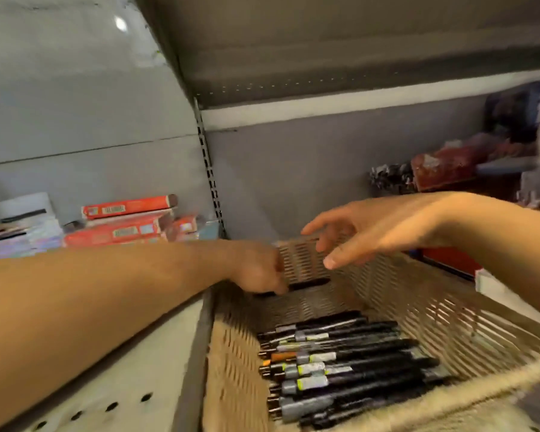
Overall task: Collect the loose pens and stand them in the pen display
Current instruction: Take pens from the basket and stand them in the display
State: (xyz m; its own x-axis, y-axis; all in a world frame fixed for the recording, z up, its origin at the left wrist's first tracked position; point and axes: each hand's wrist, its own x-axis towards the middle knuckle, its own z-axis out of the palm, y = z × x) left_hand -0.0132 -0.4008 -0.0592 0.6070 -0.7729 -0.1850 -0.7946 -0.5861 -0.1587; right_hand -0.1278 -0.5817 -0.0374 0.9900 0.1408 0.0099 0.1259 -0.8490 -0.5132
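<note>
We see a beige slotted basket (pixel 449 319) standing on a pale perforated shelf (pixel 131 369), and in its near half a row of dark pens (pixel 349 366) lies side by side, tips toward the basket's left wall, several with grey grips and yellow-green bands. Our left hand (pixel 258 269) reaches over the left rim into the far left corner of the basket, its fingers curled down around a single black pen (pixel 306 285) that lies across the floor close to the far wall; the pen's right end shows past the fingers, and a dark stub shows below the knuckles on the left. Our right hand (pixel 365 232) hovers above the far edge of the basket, fingers spread and relaxed, grasping nothing, its fingertips pointing left toward the other hand without touching it. On the neighbouring shelf to the left, past a slotted metal upright (pixel 211 169), red boxes (pixel 125 222) are stacked beside paler packets. At the far right of the shelf behind the basket sits blurred merchandise (pixel 443 169) in red and dark colours; we cannot tell what it is.
</note>
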